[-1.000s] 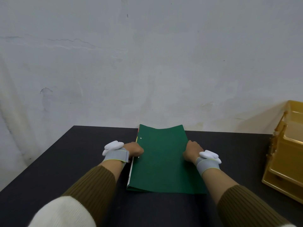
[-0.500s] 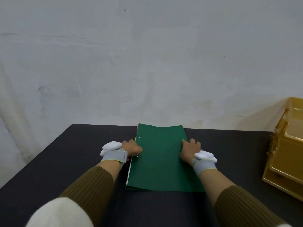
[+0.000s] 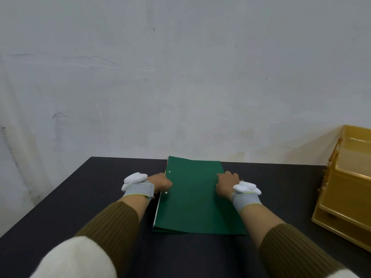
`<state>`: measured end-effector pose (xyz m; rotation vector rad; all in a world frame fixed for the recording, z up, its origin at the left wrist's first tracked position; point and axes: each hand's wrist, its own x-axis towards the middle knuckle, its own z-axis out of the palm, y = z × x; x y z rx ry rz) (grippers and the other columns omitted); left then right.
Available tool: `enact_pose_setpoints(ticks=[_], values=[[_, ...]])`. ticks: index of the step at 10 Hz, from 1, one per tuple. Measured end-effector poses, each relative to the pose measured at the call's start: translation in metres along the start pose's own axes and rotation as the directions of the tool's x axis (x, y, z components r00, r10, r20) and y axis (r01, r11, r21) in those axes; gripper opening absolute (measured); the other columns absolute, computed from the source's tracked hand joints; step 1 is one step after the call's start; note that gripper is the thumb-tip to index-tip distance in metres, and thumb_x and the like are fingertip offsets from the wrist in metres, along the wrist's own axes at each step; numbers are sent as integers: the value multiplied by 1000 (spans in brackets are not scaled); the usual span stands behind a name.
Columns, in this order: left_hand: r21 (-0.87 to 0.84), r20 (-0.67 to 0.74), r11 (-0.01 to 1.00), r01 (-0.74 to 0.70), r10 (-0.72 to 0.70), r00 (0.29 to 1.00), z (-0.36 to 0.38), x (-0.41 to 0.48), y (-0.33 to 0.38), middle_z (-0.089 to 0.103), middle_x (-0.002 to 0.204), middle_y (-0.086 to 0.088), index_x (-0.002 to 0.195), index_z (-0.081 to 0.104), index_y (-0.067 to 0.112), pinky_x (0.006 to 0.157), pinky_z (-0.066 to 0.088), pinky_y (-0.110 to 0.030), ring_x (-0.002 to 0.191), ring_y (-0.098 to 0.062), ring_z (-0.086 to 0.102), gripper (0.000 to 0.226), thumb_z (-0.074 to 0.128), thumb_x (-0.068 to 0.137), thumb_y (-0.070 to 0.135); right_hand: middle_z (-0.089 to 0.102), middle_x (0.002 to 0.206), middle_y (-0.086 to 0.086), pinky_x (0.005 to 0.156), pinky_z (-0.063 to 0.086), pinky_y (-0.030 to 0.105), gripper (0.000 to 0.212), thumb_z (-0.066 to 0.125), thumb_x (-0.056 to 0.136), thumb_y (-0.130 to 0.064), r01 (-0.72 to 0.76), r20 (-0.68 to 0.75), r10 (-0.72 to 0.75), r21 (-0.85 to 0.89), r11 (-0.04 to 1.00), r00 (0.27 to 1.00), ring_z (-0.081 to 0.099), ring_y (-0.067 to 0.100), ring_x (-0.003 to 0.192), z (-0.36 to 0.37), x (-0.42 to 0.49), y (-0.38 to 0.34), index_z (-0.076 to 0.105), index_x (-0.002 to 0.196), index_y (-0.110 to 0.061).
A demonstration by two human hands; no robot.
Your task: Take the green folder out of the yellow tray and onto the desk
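Bare desk (image 3: 84,197) lies open left of the green folder (image 3: 192,199) — rightward, a narrower strip, then the yellow tray (image 3: 345,199) — seemingly stacked — blocks the edge.

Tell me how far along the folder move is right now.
Done: the green folder lies flat on the desk, clear of the yellow tray. In hand: the left hand is at its left edge, the right hand rests on top. Left: only letting go.
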<state>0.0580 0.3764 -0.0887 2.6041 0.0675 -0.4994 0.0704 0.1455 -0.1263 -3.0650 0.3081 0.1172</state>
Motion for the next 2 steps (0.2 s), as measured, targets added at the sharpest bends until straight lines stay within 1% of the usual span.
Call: enact_pose_setpoints(ticks=[1,2], values=[[66,-22,997,-41,43,999,-7,-11,9,48,77,-7,100,47,4,50,35,-24,58,-15,40,12,40,93,10,45,143,7,104,36,45,46,48,94,-26,12,-32,-12,-3,1000,999,38,32,134,-7,-5,0,48,140,-22],[114,-54,991,-76,82,995,-12,-20,17,44,73,-3,94,45,5,49,29,-24,58,-13,38,8,42,93,12,46,143,7,104,37,45,47,47,94,-25,31,-76,-29,20,999,997,40,33,134,-21,-10,-3,46,142,-22]])
